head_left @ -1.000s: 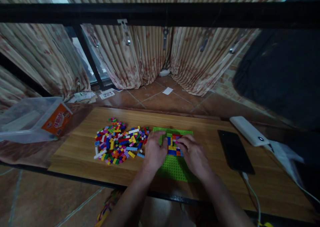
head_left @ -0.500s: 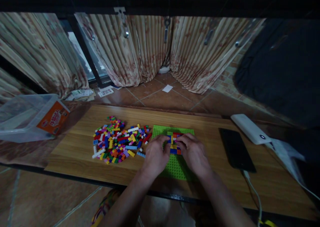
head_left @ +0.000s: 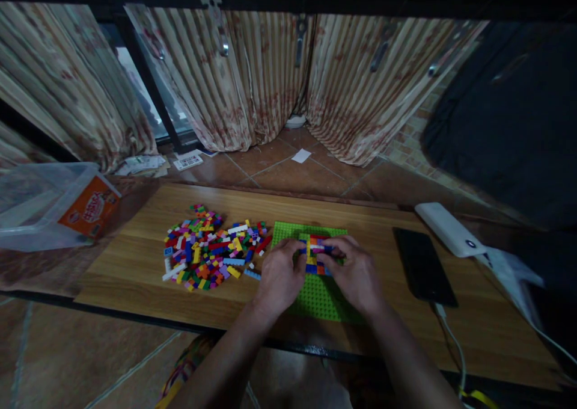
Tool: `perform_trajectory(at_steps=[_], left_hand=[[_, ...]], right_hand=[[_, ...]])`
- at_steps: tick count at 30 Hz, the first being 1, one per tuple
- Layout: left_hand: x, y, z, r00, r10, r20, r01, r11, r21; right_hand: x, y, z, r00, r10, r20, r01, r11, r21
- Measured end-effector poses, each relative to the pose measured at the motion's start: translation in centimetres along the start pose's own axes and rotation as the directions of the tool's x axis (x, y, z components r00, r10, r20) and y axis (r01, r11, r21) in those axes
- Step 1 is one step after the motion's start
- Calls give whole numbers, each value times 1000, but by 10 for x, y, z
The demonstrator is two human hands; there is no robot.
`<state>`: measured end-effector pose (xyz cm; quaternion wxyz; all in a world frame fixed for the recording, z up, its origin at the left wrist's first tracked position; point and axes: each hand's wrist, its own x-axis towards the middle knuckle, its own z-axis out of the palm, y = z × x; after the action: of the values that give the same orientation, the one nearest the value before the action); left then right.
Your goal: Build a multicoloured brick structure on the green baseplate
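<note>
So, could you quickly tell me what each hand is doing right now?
Left hand: fingers curled on the brick build.
Right hand: pinching the same build.

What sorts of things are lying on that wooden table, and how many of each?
Green baseplate: 1
Small brick build on the baseplate, touched by the left hand and the right hand: 1
Pile of loose coloured bricks: 1, too many bricks to count
Black phone: 1
White power bank: 1
Total: 5
</note>
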<state>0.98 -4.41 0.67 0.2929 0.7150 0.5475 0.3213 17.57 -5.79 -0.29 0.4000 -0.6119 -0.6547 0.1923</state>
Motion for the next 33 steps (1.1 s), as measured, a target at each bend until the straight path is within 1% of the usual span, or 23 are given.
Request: perform_trajectory(at_steps=[4,6,11,15,22,33], left_hand=[[-1,-1,1,1000,3,8,-3,1000,-9],[-1,-2,2,1000,-3,7,3,1000,-11],[0,-2,2,1000,-6,12,6,1000,-24],[1,-1,2,1000,1,16,-1,1000,-25],[0,1,1,1000,-9,22,9,1000,-16],[0,-1,2,1000,15,15,-15,1000,-6]], right_hand=[[1,6,-8,994,71,-82,-72,997,-6],[2,11,-9,987,124,-101,-126,992,-8],[3,20,0,970,237,-61,-232,969,82],[3,20,6,955,296,-37,-289,949,128],[3,9,10,950,299,-92,-290,952,93],[4,9,12,947,304,-107,-293,951,103]])
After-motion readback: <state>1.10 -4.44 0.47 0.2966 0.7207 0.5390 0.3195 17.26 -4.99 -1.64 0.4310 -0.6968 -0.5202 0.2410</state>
